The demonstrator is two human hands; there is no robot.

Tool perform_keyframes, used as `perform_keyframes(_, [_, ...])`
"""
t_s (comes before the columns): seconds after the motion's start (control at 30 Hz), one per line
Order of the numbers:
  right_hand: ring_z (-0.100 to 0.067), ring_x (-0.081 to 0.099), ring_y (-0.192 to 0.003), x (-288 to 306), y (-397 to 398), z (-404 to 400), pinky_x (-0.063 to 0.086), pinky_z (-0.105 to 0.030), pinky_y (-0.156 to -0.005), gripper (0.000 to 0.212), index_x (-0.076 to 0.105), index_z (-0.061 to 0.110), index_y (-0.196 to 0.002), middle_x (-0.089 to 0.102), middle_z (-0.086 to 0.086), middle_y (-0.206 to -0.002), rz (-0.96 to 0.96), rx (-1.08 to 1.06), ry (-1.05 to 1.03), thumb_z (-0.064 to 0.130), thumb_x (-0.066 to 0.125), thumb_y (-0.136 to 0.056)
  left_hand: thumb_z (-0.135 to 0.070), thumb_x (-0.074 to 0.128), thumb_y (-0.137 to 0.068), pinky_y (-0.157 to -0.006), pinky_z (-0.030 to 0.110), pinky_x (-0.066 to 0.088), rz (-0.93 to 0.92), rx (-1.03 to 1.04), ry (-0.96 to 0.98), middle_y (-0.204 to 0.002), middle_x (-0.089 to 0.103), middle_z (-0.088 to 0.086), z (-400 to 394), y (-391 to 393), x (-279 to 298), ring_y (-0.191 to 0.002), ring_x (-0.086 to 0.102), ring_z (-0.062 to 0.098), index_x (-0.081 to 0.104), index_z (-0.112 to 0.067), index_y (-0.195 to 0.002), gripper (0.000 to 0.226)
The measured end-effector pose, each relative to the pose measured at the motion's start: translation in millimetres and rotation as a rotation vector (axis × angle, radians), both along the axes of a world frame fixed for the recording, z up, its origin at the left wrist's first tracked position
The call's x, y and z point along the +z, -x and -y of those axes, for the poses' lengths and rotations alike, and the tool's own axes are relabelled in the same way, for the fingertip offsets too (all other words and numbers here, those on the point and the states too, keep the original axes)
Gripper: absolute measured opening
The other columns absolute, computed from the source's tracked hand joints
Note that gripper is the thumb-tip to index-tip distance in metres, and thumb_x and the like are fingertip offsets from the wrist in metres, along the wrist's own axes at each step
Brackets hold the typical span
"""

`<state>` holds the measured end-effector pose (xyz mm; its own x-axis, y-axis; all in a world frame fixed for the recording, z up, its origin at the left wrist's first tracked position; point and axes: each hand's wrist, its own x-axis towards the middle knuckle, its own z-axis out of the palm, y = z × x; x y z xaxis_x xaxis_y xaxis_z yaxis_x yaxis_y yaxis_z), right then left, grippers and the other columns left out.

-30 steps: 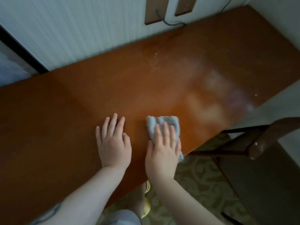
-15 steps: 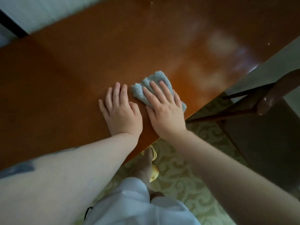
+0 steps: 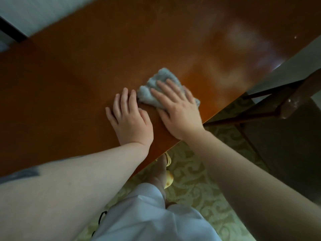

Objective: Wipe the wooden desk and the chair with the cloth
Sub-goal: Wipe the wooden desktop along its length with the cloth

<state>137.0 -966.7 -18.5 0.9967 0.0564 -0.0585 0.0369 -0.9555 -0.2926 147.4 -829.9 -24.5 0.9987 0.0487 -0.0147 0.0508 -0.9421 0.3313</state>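
Your right hand (image 3: 178,110) presses the grey cloth (image 3: 156,87) flat-fingered onto the wooden desk (image 3: 78,70). Your left hand (image 3: 129,119) rests open beside it, near the chair (image 3: 286,108).

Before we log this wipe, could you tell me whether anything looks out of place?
Nothing stands out. The right hand presses the cloth flat on the wooden desk, the left hand rests beside it, and the chair stands upright.

Left hand (image 3: 129,119) and right hand (image 3: 177,110) flat, fingers straight.
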Motion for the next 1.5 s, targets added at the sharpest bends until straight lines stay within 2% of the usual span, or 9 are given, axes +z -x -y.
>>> perform_keyframes(0.13, [-0.019,0.016,-0.149,-2.5,13.0,6.1,0.014,-0.048,-0.119,0.05,0.037,0.03,-0.149,0.031,0.003,-0.158,0.071,-0.559,0.017,0.037,0.04,-0.099,-0.03,0.024,-0.094,-0.118,0.052,0.01,-0.001,0.0,-0.01,-0.155,0.035,0.002,1.3,0.1,-1.0,-0.145,0.024,0.023,0.042,-0.022,-0.145,0.054])
perform_keyframes(0.43, [-0.017,0.013,-0.149,0.9,-0.9,-12.2,0.002,-0.043,-0.12,0.048,0.036,0.034,-0.149,0.029,0.006,-0.158,-0.047,0.091,-0.021,0.04,0.035,-0.102,-0.027,0.022,-0.093,-0.118,0.051,0.011,0.0,-0.001,-0.004,-0.154,0.036,0.004,1.1,-0.3,2.4,-0.144,0.025,0.024,0.044,-0.017,-0.143,0.055])
perform_keyframes(0.63, [-0.016,0.011,-0.149,2.1,2.8,34.1,0.01,-0.045,-0.12,0.051,0.034,0.032,-0.15,0.028,0.006,-0.159,0.02,-0.497,0.017,0.035,0.039,-0.1,-0.029,0.021,-0.096,-0.118,0.05,0.008,-0.032,0.005,-0.015,-0.154,0.036,0.003,2.4,-0.1,2.1,-0.145,0.023,0.024,0.04,-0.021,-0.145,0.053])
perform_keyframes(0.7, [-0.017,0.009,-0.15,4.3,6.6,22.9,0.01,-0.046,-0.12,0.053,0.032,0.032,-0.151,0.026,0.005,-0.159,-0.011,-0.416,0.025,0.035,0.04,-0.099,-0.028,0.022,-0.096,-0.118,0.051,0.01,-0.039,0.007,-0.031,-0.153,0.037,0.004,4.1,0.1,2.6,-0.144,0.024,0.025,0.041,-0.02,-0.144,0.053])
perform_keyframes(0.87, [-0.011,-0.007,-0.149,14.6,-39.0,51.3,-0.009,-0.039,-0.119,0.052,0.016,0.04,-0.153,0.01,0.013,-0.162,-0.172,0.194,0.007,0.041,0.032,-0.104,-0.027,0.025,-0.094,-0.116,0.053,0.013,-0.072,0.001,-0.052,-0.149,0.041,0.006,4.8,0.5,6.0,-0.141,0.028,0.027,0.045,-0.017,-0.142,0.053])
perform_keyframes(1.07, [-0.012,0.003,-0.15,8.7,-28.2,86.2,0.004,-0.044,-0.121,0.05,0.028,0.033,-0.152,0.021,0.008,-0.16,-0.061,-0.282,0.039,0.038,0.032,-0.103,-0.024,0.059,-0.089,-0.106,0.059,0.029,-0.123,0.112,-0.064,-0.135,0.047,0.014,35.5,-31.6,20.8,-0.124,0.038,0.034,0.053,-0.016,-0.133,0.045])
perform_keyframes(1.27, [-0.009,-0.015,-0.147,18.1,-52.1,95.4,-0.008,-0.043,-0.121,0.054,0.016,0.034,-0.155,-0.004,0.016,-0.159,-0.192,0.402,0.079,0.038,0.032,-0.103,-0.032,0.027,-0.102,-0.119,0.05,0.002,-0.217,-0.079,-0.099,-0.163,-0.008,-0.002,75.0,-74.9,17.0,-0.149,-0.01,0.02,0.0,-0.028,-0.155,0.059])
perform_keyframes(1.33, [-0.009,-0.008,-0.148,17.9,-68.1,116.3,-0.008,-0.04,-0.118,0.055,0.017,0.035,-0.154,0.003,0.015,-0.16,-0.174,0.473,0.129,0.039,0.033,-0.102,-0.035,0.018,-0.102,-0.119,0.047,0.003,-0.183,-0.047,-0.077,-0.163,-0.004,-0.003,74.1,-66.3,10.8,-0.149,-0.007,0.019,0.003,-0.029,-0.155,0.055])
perform_keyframes(1.5, [-0.018,0.025,-0.144,10.7,-67.1,151.0,0.011,-0.041,-0.113,0.058,0.035,0.03,-0.148,0.04,0.005,-0.152,-0.125,0.226,0.156,0.045,0.031,-0.093,-0.046,0.0,-0.1,-0.116,0.04,0.008,-0.206,0.098,-0.084,-0.159,0.023,-0.001,82.9,-50.1,2.4,-0.147,0.016,0.019,0.025,-0.026,-0.151,0.061])
